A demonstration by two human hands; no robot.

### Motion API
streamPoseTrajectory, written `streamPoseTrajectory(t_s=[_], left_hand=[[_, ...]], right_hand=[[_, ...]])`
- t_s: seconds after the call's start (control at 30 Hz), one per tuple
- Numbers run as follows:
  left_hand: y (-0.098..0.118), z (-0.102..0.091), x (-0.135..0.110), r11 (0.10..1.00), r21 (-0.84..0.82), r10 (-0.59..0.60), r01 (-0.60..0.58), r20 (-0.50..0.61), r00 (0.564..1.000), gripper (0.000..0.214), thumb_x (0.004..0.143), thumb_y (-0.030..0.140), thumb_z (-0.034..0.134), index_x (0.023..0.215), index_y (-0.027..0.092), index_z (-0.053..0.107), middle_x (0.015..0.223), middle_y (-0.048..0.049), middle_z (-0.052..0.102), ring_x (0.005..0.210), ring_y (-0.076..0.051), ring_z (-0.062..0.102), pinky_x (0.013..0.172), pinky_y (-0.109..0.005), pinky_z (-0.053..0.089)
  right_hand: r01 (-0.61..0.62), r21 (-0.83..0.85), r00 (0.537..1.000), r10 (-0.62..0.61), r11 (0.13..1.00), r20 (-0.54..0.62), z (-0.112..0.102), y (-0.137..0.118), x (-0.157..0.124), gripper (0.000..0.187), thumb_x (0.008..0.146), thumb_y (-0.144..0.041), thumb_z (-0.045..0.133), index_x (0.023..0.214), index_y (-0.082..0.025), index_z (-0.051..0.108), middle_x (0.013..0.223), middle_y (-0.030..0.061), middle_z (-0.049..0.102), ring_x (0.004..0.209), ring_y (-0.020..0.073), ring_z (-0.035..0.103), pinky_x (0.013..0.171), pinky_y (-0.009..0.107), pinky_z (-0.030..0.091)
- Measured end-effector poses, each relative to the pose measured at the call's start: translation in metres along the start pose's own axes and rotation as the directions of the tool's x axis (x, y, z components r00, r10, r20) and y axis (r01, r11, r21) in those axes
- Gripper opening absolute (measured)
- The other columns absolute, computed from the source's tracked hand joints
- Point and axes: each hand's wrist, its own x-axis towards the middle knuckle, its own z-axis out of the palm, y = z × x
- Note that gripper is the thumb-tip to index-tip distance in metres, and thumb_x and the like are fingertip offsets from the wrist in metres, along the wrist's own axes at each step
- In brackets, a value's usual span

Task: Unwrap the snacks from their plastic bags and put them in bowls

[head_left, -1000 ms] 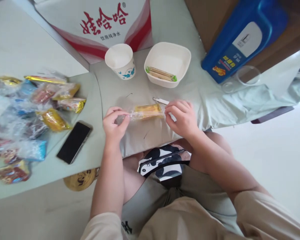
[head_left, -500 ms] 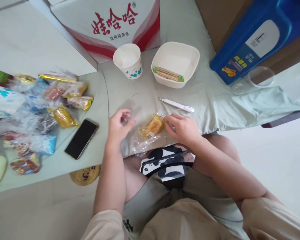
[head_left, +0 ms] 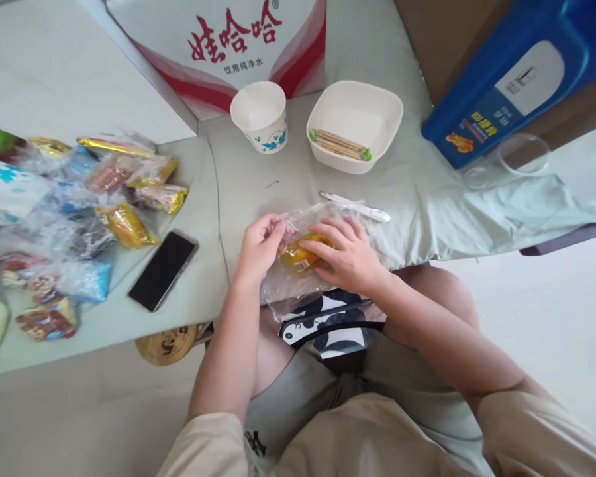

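Note:
A yellow packaged snack (head_left: pixel 300 257) lies near the table's front edge, on a crinkled clear plastic bag (head_left: pixel 291 288). My left hand (head_left: pixel 262 245) is closed, pinching the bag's upper left part between thumb and fingers. Over the snack's right side lies my right hand (head_left: pixel 352 255), its fingers spread and touching the wrapper; they cover part of the snack. Just beyond that hand rests a slim white utility knife (head_left: pixel 360 207), with some clear film reaching towards it.
At the left are a heap of wrapped snacks (head_left: pixel 126 225) and a phone (head_left: pixel 163 270). A paper cup (head_left: pixel 268 132) and a white bowl (head_left: pixel 390 119) holding bundled sticks (head_left: pixel 340 144) stand ahead, before a carton (head_left: pixel 228 50). A blue jug (head_left: pixel 506 86) and a clear plastic cup (head_left: pixel 524 159) are right.
My left hand has moved right and closed on the clear bag. My right hand has shifted left, spreading its fingers over the snack. The film now reaches further up towards the knife.

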Motion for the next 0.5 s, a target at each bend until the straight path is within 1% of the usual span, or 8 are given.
streamPoseTrajectory(t_s=[0.07, 0.1, 0.13, 0.2, 0.3, 0.37, 0.4, 0.5], left_hand=[[0.002, 0.003, 0.004, 0.990, -0.116, -0.085, 0.084, -0.004, 0.996, 0.025, 0.080, 0.043, 0.077, 0.085, 0.019, 0.069, 0.079, -0.0044, 0.076, 0.066, -0.015, 0.068, 0.060, -0.025, 0.054], [0.003, 0.004, 0.005, 0.982, -0.145, -0.122, 0.122, 0.005, 0.992, 0.023, 0.080, 0.041, 0.077, 0.084, 0.019, 0.069, 0.078, -0.0044, 0.075, 0.063, -0.014, 0.066, 0.056, -0.024, 0.051], [0.004, 0.005, 0.005, 0.976, -0.158, -0.152, 0.152, 0.015, 0.988, 0.022, 0.079, 0.039, 0.077, 0.083, 0.019, 0.069, 0.077, -0.0043, 0.075, 0.059, -0.013, 0.064, 0.051, -0.023, 0.047], [0.007, 0.006, 0.005, 0.970, -0.156, -0.187, 0.188, 0.025, 0.982, 0.019, 0.080, 0.037, 0.075, 0.082, 0.019, 0.069, 0.073, -0.0038, 0.074, 0.052, -0.011, 0.058, 0.042, -0.021, 0.037], [0.012, 0.005, 0.004, 0.963, -0.170, -0.210, 0.209, 0.013, 0.978, 0.016, 0.080, 0.035, 0.072, 0.079, 0.020, 0.068, 0.071, -0.0033, 0.073, 0.051, -0.012, 0.058, 0.039, -0.020, 0.031], [0.016, 0.004, 0.004, 0.955, -0.196, -0.229, 0.225, 0.004, 0.973, 0.013, 0.079, 0.033, 0.071, 0.078, 0.020, 0.068, 0.069, -0.0028, 0.073, 0.048, -0.012, 0.058, 0.037, -0.020, 0.027], [0.018, 0.004, 0.005, 0.951, -0.212, -0.231, 0.226, 0.002, 0.973, 0.012, 0.078, 0.032, 0.070, 0.078, 0.020, 0.067, 0.068, -0.0024, 0.072, 0.045, -0.011, 0.055, 0.036, -0.020, 0.024], [0.020, 0.003, 0.010, 0.950, -0.253, -0.189, 0.180, -0.011, 0.982, 0.010, 0.078, 0.029, 0.067, 0.076, 0.019, 0.065, 0.063, -0.0012, 0.070, 0.037, -0.007, 0.039, 0.036, -0.022, 0.020]], right_hand=[[0.056, 0.065, 0.995, -0.061, 0.996, 0.079, 0.001, 0.003, 0.004, 0.068, 0.084, -0.021, 0.066, 0.151, -0.030, 0.052, 0.154, 0.0080, 0.058, 0.143, 0.0330, 0.051, 0.119, 0.055, 0.039], [0.065, 0.085, 0.993, -0.073, 0.994, 0.097, 0.002, 0.003, 0.006, 0.073, 0.084, -0.021, 0.066, 0.154, -0.027, 0.048, 0.153, 0.0088, 0.058, 0.141, 0.0321, 0.052, 0.117, 0.053, 0.042], [0.058, 0.092, 0.993, -0.067, 0.994, 0.096, 0.002, 0.004, 0.007, 0.073, 0.084, -0.021, 0.065, 0.155, -0.026, 0.048, 0.151, 0.0096, 0.060, 0.139, 0.0314, 0.055, 0.115, 0.051, 0.044], [0.021, 0.082, 0.997, -0.026, 0.996, 0.066, 0.004, 0.003, 0.010, 0.067, 0.086, -0.019, 0.061, 0.152, -0.024, 0.052, 0.145, 0.0110, 0.065, 0.134, 0.0310, 0.059, 0.112, 0.050, 0.046], [-0.030, 0.125, 0.999, 0.027, 0.992, 0.027, 0.005, 0.004, 0.012, 0.058, 0.086, -0.019, 0.058, 0.144, -0.024, 0.059, 0.130, 0.0126, 0.072, 0.121, 0.0312, 0.066, 0.106, 0.051, 0.049], [-0.046, 0.233, 0.999, 0.042, 0.971, 0.023, 0.004, 0.007, 0.012, 0.055, 0.086, -0.024, 0.060, 0.141, -0.022, 0.060, 0.122, 0.0126, 0.074, 0.112, 0.0303, 0.069, 0.101, 0.050, 0.051], [-0.059, 0.303, 0.998, 0.054, 0.951, 0.024, 0.003, 0.010, 0.012, 0.053, 0.086, -0.029, 0.061, 0.139, -0.021, 0.060, 0.119, 0.0125, 0.074, 0.108, 0.0296, 0.069, 0.098, 0.049, 0.053], [-0.108, 0.516, 0.992, 0.124, 0.850, 0.003, 0.001, 0.021, 0.008, 0.051, 0.089, -0.046, 0.063, 0.134, -0.020, 0.058, 0.115, 0.0122, 0.074, 0.099, 0.0270, 0.070, 0.089, 0.044, 0.058]])
